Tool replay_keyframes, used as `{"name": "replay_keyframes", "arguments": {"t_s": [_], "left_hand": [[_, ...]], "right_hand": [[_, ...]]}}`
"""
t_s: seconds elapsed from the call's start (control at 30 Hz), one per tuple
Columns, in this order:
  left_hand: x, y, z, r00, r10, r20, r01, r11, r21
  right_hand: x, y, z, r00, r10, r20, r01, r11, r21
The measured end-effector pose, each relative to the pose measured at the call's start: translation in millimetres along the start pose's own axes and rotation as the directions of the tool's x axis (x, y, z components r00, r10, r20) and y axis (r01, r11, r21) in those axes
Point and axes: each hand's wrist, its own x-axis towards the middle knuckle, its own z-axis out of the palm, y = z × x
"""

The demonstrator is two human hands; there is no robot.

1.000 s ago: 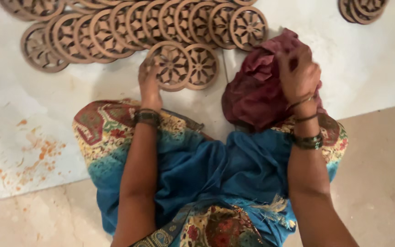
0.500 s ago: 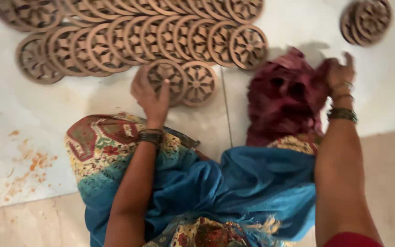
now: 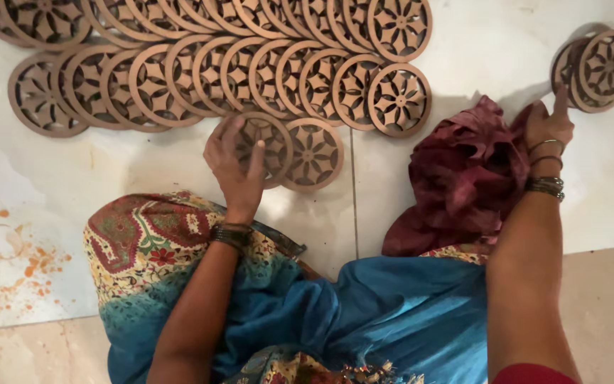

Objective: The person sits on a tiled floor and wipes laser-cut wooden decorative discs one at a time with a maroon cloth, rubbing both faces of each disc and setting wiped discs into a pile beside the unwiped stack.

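White marble floor [image 3: 463, 85] bears overlapping carved wooden discs [image 3: 250, 67]; left hand [image 3: 236, 167] lies spread-fingered on one at center, right hand [image 3: 548, 128] fingers the two-o'clock disc stack [image 3: 602, 67], beside a maroon cloth [image 3: 467, 178].

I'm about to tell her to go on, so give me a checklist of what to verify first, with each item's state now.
1. Left hand on a disc: ok, fingers rest on its left edge.
2. That disc lies flat on the floor: cannot tell, the hand covers part of it.
3. Right hand at the small stack: ok, a fingertip reaches its lower left edge.
4. Right grip closed on a disc: not ok, only the fingertip is there.
5. Red cloth apart from the disc rows: ok, it lies beside them.
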Motion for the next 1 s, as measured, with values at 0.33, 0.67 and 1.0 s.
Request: {"name": "replay_keyframes", "arguments": {"t_s": [0.33, 0.67, 1.0], "left_hand": [[-4.6, -1.4, -7.2, 0.998, -0.024, -0.055, 0.022, 0.999, -0.037], [-17.5, 2.3, -22.0, 0.997, 0.01, -0.079, -0.021, 0.992, -0.128], [-45.0, 34.2, -53.3, 0.921, 0.389, -0.012, -0.389, 0.921, -0.011]], "right_hand": [[-22.1, -7.9, -5.1, 0.985, -0.123, 0.123, 0.105, 0.984, 0.144], [-113.1, -41.8, -30.5, 0.89, -0.037, 0.455, 0.172, 0.95, -0.26], [-280.4, -72.6, -30.0, 0.738, -0.319, 0.595, 0.56, 0.781, -0.277]]}}
